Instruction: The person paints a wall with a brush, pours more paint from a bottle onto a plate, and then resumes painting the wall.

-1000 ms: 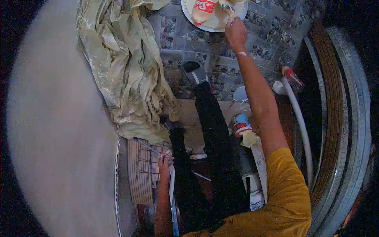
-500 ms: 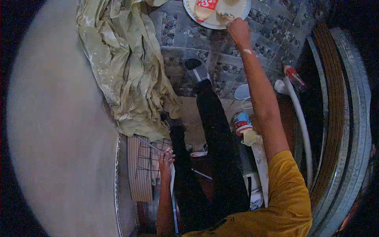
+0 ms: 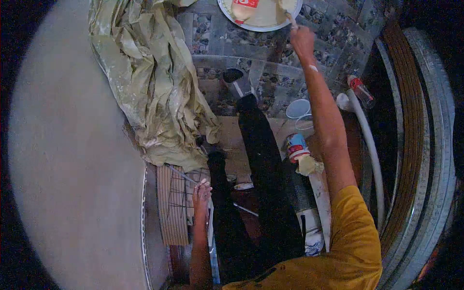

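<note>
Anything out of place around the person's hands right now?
Mainly the red-labelled bottle lying in the round container by the right hand: it rests amid pale material, an odd place for a bottle.

The sleeve point(image 3: 355, 217) is mustard yellow, the trousers point(image 3: 263, 145) black. The floor point(image 3: 217, 36) shows grey bands around speckled patches.

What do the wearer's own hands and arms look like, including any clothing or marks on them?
Both hands are bare. The right hand has a small white patch near the wrist, and a loose mustard-yellow short sleeve above the elbow. The left hand has whitish smudges; its sleeve is out of view.
</note>
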Demonstrator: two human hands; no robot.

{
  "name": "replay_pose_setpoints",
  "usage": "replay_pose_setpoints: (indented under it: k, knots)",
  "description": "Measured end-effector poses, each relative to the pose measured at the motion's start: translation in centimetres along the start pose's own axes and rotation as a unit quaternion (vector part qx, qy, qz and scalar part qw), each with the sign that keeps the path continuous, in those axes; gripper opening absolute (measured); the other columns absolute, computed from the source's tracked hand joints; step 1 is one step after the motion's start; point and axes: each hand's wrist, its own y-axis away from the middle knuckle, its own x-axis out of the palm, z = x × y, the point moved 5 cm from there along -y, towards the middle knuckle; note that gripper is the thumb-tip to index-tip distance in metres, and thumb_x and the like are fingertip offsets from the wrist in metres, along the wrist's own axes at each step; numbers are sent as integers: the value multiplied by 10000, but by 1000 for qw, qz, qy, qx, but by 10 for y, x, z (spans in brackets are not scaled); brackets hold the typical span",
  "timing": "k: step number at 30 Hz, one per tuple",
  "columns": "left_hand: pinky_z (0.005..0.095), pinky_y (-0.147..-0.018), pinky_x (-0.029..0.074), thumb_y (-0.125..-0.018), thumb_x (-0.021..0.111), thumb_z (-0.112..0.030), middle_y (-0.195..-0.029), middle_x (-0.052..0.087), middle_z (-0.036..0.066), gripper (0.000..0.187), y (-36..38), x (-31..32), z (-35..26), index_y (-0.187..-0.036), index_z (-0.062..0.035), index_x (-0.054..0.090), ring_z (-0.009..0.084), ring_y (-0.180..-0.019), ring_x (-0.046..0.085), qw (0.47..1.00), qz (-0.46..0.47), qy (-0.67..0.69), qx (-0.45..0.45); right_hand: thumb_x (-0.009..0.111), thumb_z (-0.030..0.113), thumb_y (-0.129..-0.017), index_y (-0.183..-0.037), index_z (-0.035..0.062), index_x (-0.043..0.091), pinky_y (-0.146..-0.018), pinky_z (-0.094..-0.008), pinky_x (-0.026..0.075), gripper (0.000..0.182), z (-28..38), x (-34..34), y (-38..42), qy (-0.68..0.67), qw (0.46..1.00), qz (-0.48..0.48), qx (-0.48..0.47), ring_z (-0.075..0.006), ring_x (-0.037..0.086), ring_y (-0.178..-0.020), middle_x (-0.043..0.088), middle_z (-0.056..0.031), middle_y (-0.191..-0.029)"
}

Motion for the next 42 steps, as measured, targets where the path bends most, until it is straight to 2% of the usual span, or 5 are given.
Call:
replay_pose_setpoints:
  k: [12,18,23,30,42]
  knots:
    - [272,-767,479,-941,574,-307,-1127,621,73,383,3,50,-50,-1233,-61,548,157,-928,618,998,22,-43,38,453,381,-910,-979,4,674,-709,-477,478,442,-15,38,37,-217,956,151,129,-385,629,-761,664,-212,-847]
    - [364,-825,479,-865,646,-207,-1038,641,176,371,-83,181,-192,-1146,17,555,260,-956,630,835,-49,-383,392,462,303,-940,-945,7,627,-654,-451,464,339,38,-64,63,-184,982,25,39,-363,623,-710,634,-193,-751]
    - [434,-859,447,-762,732,-205,-1029,596,161,389,-128,325,-332,-1058,-12,569,354,-989,559,757,-72,-316,567,494,290,-940,-964,32,594,-608,-478,463,278,76,-111,63,-161,984,58,46,-385,613,-646,625,-192,-718]
    - [482,-903,409,-667,808,-353,-1161,546,153,721,-163,423,-423,-1194,7,473,335,-1120,485,673,-192,-404,589,479,269,-945,-977,38,583,-609,-499,476,256,76,-112,47,-66,997,40,3,-403,624,-660,627,-205,-696]
    - [545,-927,357,-620,823,-440,-1171,581,155,862,-206,466,-439,-1256,-14,426,333,-1167,485,685,-238,-445,525,482,264,-931,-963,29,579,-646,-509,473,256,75,-98,51,-111,990,60,56,-424,615,-705,637,-218,-769]
